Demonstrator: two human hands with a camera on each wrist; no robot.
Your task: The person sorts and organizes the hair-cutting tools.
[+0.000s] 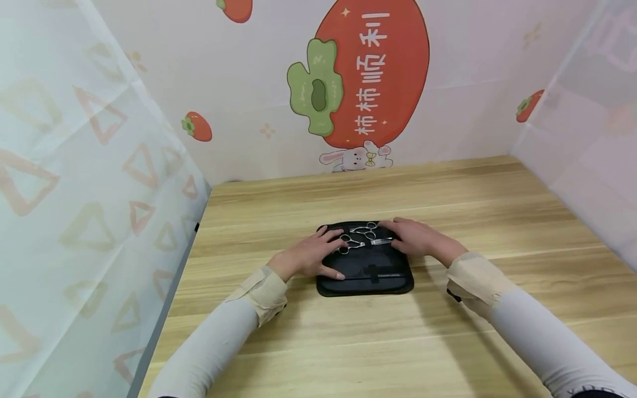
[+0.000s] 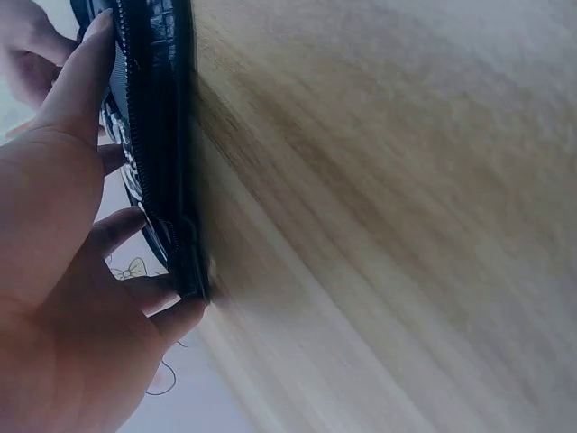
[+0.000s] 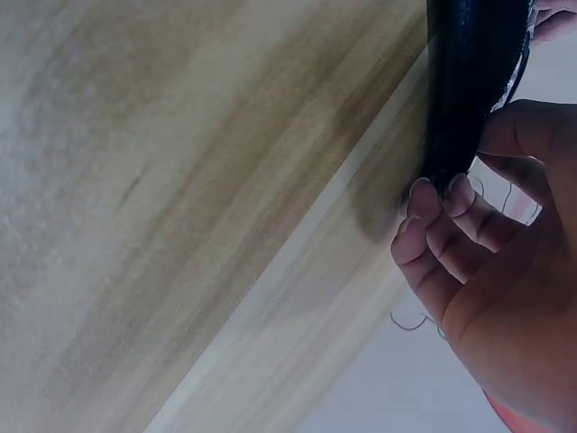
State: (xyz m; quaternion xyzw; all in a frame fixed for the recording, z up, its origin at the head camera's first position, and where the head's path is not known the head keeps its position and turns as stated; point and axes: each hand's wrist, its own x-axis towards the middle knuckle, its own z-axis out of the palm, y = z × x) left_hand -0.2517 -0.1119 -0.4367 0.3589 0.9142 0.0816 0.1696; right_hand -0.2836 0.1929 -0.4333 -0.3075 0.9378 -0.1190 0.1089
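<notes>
A black zip-edged scissor case (image 1: 368,268) lies open on the table, its inner side up. Two pairs of silver hairdressing scissors (image 1: 365,230) (image 1: 350,244) show in its far part, with a metal piece (image 1: 382,241) beside them. My left hand (image 1: 314,254) rests on the case's left side, fingers spread over scissor handles and thumb stretched along the near part. At the far right corner my right hand (image 1: 417,236) grips the case edge. Its curled fingertips (image 3: 422,194) meet the corner in the right wrist view, with the thumb on the zip side.
The case lies near the middle of a wood-grain table (image 1: 348,342). Behind it stands a printed backdrop (image 1: 249,83) with persimmon drawings. Patterned cloth walls (image 1: 99,193) (image 1: 587,121) rise at left and right.
</notes>
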